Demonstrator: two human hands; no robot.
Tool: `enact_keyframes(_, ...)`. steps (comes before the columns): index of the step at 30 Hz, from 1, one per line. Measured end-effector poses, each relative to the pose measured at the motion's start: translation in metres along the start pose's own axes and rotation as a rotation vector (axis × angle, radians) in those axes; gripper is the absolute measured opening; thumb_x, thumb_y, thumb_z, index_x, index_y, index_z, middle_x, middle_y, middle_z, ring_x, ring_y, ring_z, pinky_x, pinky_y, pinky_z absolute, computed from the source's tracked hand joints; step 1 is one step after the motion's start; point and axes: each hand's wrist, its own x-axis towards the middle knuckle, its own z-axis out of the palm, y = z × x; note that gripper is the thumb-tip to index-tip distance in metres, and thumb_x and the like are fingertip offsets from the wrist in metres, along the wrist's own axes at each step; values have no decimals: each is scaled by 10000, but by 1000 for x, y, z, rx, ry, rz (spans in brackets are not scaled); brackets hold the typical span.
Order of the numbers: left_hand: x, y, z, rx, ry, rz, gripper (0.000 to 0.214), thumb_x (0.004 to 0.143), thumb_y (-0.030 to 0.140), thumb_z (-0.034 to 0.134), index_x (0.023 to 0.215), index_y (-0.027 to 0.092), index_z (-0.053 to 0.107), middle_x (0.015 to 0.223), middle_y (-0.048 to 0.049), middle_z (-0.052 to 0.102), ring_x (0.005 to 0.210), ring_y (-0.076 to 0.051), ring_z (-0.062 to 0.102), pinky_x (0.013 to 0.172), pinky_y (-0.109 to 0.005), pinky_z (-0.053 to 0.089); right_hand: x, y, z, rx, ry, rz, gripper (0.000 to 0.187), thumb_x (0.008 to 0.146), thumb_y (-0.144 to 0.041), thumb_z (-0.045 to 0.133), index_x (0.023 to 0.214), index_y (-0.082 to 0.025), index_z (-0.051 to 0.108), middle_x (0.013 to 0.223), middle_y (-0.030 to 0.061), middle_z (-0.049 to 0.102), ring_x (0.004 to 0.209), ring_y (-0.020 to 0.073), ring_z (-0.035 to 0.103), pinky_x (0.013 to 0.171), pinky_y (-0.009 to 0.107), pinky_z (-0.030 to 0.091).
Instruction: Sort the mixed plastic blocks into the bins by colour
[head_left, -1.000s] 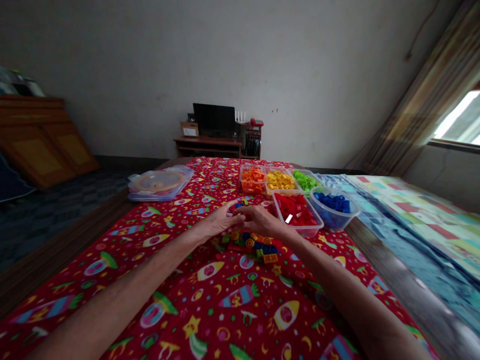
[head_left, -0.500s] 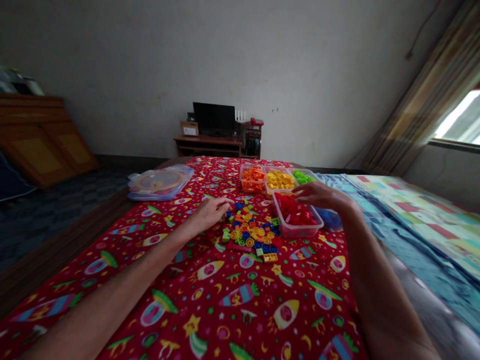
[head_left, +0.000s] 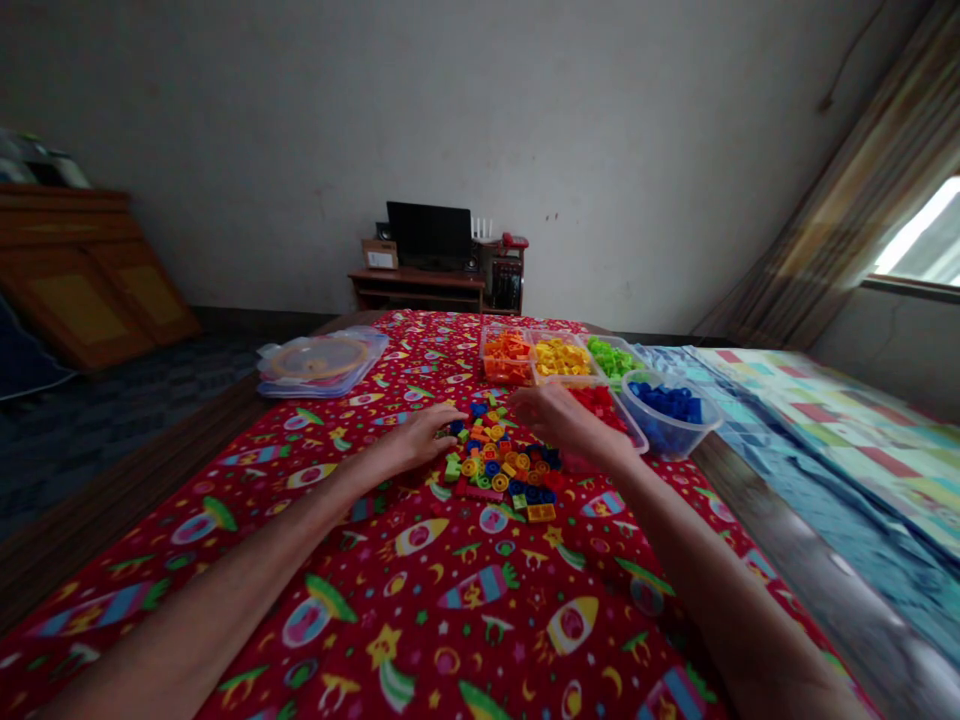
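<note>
A loose pile of small toy building bricks and wheels point(head_left: 491, 468) in several colours lies on the red patterned cloth. My left hand point(head_left: 420, 438) rests at the pile's left edge; its thumb and fingers are apart beside a blue brick point(head_left: 456, 427). Over the pile's far right side is my right hand point(head_left: 559, 412), palm down, with its fingertips bent and partly hidden. Behind this hand and wrist stands a clear tub of red bricks point(head_left: 596, 400), partly covered by them. To its right, a round clear tub holds blue bricks point(head_left: 666, 402).
Farther back stand clear tubs of orange bricks point(head_left: 507, 357), yellow bricks point(head_left: 561, 357) and green bricks point(head_left: 611, 358). Stacked clear lids point(head_left: 322, 362) lie at the left edge. A bed point(head_left: 825, 430) adjoins the right side. A monitor point(head_left: 429, 236) stands by the wall.
My right hand has moved left and down from above the red bricks to the pile, uncovering the blue bricks' tub. My left hand has shifted slightly, its thumb now apart from the fingers.
</note>
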Motion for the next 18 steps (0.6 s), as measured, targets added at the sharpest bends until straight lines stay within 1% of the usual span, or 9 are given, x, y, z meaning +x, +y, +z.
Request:
enact_keyframes(2,-2,3,3,5,1,58,291,772,217,554,1046,193,651,1098,-86,612,1028,-227,561,913,-350,446,3,-7,24,-3,-45,-76,234,776,-39,481,908,-144,644,745,42,610,652,108,482,627,230,356)
enact_keyframes(4,-3,5,4,22,14,77,205,768,194,553,936,185,669,1061,-90,603,997,-224,563,897,-343,447,5,-11,42,-31,-90,-137,280,780,-25,478,984,-136,634,843,75,625,729,124,514,664,233,374)
enact_keyframes(5,-2,5,4,28,20,78,168,762,181,552,883,183,670,1031,-87,606,975,-221,567,887,-339,448,6,-11,49,-50,-117,-157,286,782,-22,476,997,-129,632,870,87,627,747,130,521,665,235,376)
enact_keyframes(7,0,6,2,26,28,73,135,745,155,548,807,186,663,955,-72,621,923,-211,579,860,-325,453,9,-8,56,-92,-169,-153,234,805,-39,470,943,-109,646,832,93,625,710,130,516,631,236,366)
enact_keyframes(10,3,7,-1,-1,19,21,138,712,143,558,773,195,670,869,-47,654,859,-199,597,821,-302,460,11,-1,57,-149,-197,-78,168,806,-74,494,767,-93,657,658,56,587,559,102,430,546,238,306)
enact_keyframes(12,4,9,-5,-41,28,-67,135,704,172,574,780,197,683,845,-40,678,823,-197,610,789,-292,467,12,4,53,-155,-153,-34,169,778,-65,508,699,-93,656,592,33,559,511,84,372,519,237,264)
enact_keyframes(15,5,10,-9,-142,64,-193,148,703,242,595,805,197,692,832,-30,701,794,-202,628,751,-284,477,11,5,46,-80,-66,-10,191,751,-40,497,708,-97,675,576,21,562,508,78,363,519,230,245)
enact_keyframes(18,6,8,-10,-269,70,-233,208,672,303,629,837,192,689,846,-26,710,800,-208,638,749,-292,490,10,3,41,33,-16,14,274,692,3,490,827,-101,704,611,16,591,541,86,413,547,219,270)
